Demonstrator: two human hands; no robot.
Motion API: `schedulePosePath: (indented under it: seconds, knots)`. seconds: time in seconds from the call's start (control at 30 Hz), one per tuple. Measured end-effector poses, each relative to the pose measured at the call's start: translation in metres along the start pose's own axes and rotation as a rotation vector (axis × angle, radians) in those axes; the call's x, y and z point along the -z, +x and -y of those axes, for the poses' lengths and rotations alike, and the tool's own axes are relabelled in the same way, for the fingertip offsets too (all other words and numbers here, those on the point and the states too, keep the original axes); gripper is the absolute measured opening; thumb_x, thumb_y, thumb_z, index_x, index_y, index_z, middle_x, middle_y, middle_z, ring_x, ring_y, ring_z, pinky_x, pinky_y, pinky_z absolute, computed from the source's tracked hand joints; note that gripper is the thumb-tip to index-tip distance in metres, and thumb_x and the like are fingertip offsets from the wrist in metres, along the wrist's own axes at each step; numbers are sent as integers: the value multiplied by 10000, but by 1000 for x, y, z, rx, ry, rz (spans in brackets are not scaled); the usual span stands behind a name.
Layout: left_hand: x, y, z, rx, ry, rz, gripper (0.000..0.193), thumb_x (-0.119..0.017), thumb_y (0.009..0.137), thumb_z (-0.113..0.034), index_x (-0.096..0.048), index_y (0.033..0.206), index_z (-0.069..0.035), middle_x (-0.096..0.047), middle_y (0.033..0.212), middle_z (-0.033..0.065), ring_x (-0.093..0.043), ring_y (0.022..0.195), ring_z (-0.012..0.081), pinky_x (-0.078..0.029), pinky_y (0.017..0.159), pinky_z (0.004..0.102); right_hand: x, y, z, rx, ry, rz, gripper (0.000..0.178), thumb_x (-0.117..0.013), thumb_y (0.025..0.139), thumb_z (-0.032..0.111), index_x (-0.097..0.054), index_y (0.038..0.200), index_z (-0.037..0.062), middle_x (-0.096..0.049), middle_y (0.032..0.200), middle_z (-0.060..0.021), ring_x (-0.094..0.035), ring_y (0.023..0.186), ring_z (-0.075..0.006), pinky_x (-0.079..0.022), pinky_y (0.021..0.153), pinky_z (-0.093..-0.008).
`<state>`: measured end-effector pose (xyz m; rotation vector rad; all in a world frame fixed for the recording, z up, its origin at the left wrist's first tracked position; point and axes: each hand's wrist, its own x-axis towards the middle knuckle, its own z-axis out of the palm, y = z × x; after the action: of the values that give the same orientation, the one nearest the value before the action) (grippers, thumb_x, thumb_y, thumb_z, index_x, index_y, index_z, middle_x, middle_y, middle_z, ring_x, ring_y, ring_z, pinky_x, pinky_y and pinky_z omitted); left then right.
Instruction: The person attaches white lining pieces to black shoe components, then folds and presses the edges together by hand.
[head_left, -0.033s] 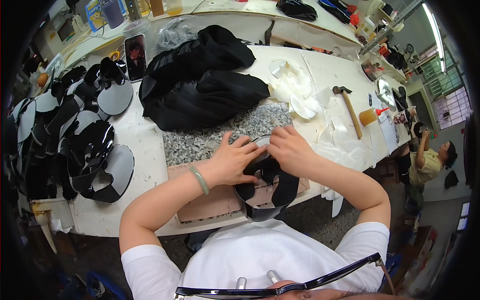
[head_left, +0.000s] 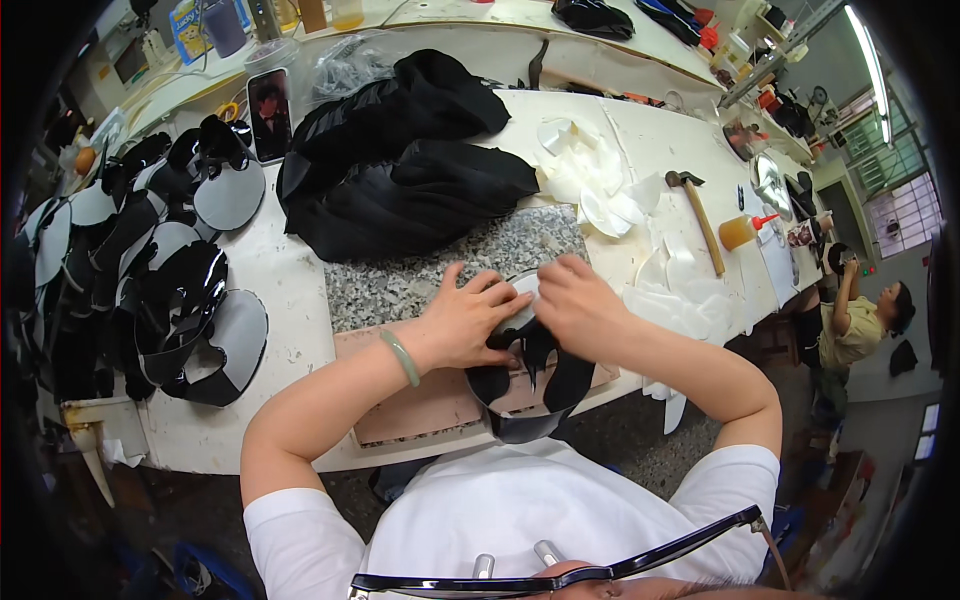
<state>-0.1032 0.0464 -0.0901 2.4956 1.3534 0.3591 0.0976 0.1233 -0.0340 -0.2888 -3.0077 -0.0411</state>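
At the lower centre of the frame a black sandal upper (head_left: 530,385) lies on a pinkish board (head_left: 420,400) at the near edge of the table (head_left: 290,300), and both hands are on it. The left hand (head_left: 470,320) presses down flat with fingers spread across the straps, a pale green bangle (head_left: 402,357) on its wrist. The right hand (head_left: 575,300) curls over the top of the piece, fingertips drawn together pinching a strap edge beside a white insole. Just above the hands lies one speckled granite slab (head_left: 440,265), and above that a heap of black fabric (head_left: 400,170). To the right sit loose white insole pieces (head_left: 600,190), one hammer (head_left: 700,215) and one orange glue bottle (head_left: 745,230). Along the left edge, rows of finished black sandals with grey soles (head_left: 190,310) are stacked, too many and overlapping to count. One phone (head_left: 268,112) stands at the upper left. The table is white and scuffed; another person (head_left: 860,320) stands at the far right of the workshop.
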Motion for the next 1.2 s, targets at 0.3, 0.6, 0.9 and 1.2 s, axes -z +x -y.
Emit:
schedulePosePath:
  seconds: [0.3,0.6,0.9,1.2]
  knots:
    - [-14,-14,6,-62,-37,-79,858,-715,712,-476,-352,1404,-123,-469,1331,51,-334,1320,242,-230,1012,582,30,-19,23,-79,409,8,179,-654,638,100,-626,807,48,-602,775,-86,-601,790,-286,-441,857,-388]
    - [-16,-20,3,85,-234,-177,1025,-723,771,-296,-30,1447,41,-590,1186,88,-463,1190,244,-253,1034,440,-7,-11,-53,-734,1186,315,246,-776,744,152,-674,901,-7,-652,755,-8,-554,693,-60,-447,655,-226]
    - [-18,-17,2,63,-381,-311,840,-620,826,-86,-56,1432,53,-546,1246,166,-511,1106,314,-360,978,432,-45,-21,-54,-1009,1244,281,266,-788,717,223,-690,825,1,-633,693,-19,-542,630,-89,-445,595,-259]
    - [-16,-15,8,-149,-122,-239,416,-644,722,-41,-620,1131,-115,-427,1387,131,-487,1149,285,-383,960,443,-45,-17,-52,-999,960,312,303,-760,684,290,-687,762,6,-605,626,-83,-545,586,-147,-448,583,-298]
